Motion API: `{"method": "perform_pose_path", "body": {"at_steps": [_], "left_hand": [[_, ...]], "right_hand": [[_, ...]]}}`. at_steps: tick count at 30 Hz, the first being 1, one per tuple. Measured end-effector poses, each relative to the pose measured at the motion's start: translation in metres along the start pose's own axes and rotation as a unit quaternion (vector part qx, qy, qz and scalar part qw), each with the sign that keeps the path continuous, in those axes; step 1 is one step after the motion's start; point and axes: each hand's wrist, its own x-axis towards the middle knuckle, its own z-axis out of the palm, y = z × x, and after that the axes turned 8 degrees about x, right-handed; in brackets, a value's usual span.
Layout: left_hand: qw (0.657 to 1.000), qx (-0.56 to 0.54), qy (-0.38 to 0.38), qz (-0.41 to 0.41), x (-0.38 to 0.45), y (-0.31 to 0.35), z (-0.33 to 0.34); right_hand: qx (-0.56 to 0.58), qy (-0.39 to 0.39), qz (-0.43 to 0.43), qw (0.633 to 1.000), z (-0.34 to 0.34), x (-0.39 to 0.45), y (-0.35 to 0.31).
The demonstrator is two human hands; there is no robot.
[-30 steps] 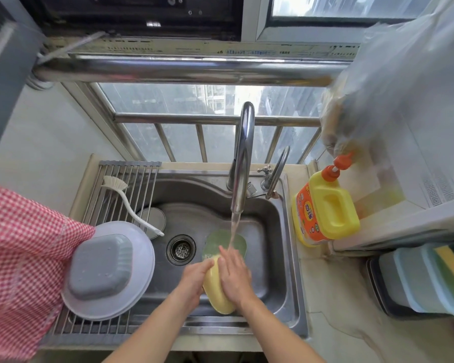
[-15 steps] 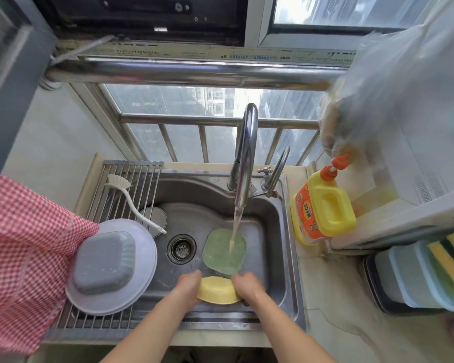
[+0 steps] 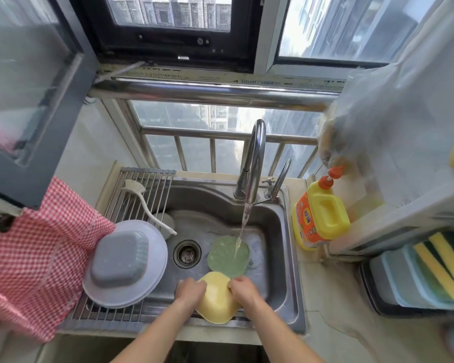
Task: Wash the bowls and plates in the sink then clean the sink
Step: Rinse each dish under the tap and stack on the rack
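Between the hands, over the sink's point(image 3: 286, 258) near edge, sits the yellow bowl point(image 3: 216, 301); left hand point(image 3: 190, 290) and right hand point(image 3: 243, 289) grip its opposite sides. Just beyond them, tap water strikes the green plate point(image 3: 227, 255).

The steel sink point(image 3: 286, 258) holds a green plate point(image 3: 227, 255) on its floor just beyond the hands — drain point(image 3: 187, 254) to their left, roll-up rack point(image 3: 142, 192) spanning its left edge.
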Motion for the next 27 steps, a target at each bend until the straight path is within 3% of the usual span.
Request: {"method": "perform_pose_path", "body": {"at_steps": [3,11,18,27], "left_hand": [[0.999,0.024,0.035,0.006,-0.016,-0.004,-0.009],[0.979,-0.042,0.192,0.056,-0.038,-0.013,-0.057],[0.929,-0.080,0.353,0.073,-0.035,-0.053,-0.103],[0.915,-0.087,0.393,-0.017,0.002,-0.107,-0.151]], "right_hand": [[-0.018,-0.005,-0.034,0.999,0.014,-0.013,-0.013],[0.012,0.123,-0.250,0.960,0.058,-0.056,-0.095],[-0.040,0.056,-0.361,0.930,0.104,-0.066,-0.150],[-0.176,-0.061,-0.423,0.887,0.161,-0.063,-0.191]]}}
